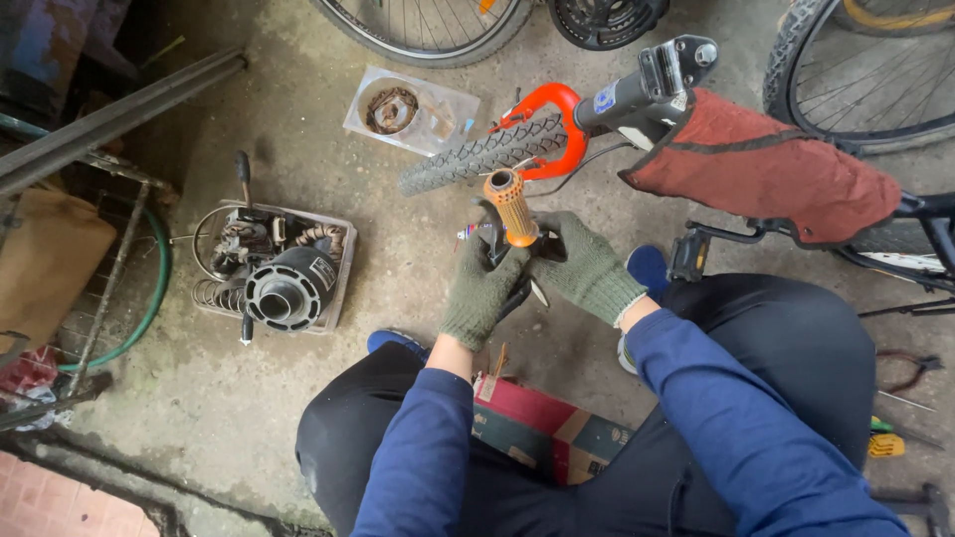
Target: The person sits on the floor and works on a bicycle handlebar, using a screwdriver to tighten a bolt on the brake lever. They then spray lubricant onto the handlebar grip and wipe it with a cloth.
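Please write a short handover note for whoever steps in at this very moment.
Left hand: gloved, closed around a dark tool at the base of the orange handlebar grip.
Right hand: gloved, gripping the handlebar just beside the grip.
The grip sits on the bar end of the small bicycle, which lies across the concrete floor with a red cloth draped over it.
Done: grip appears on the bar.
Left: cannot tell what the tool is doing.
Nearby: tray of parts, pliers.
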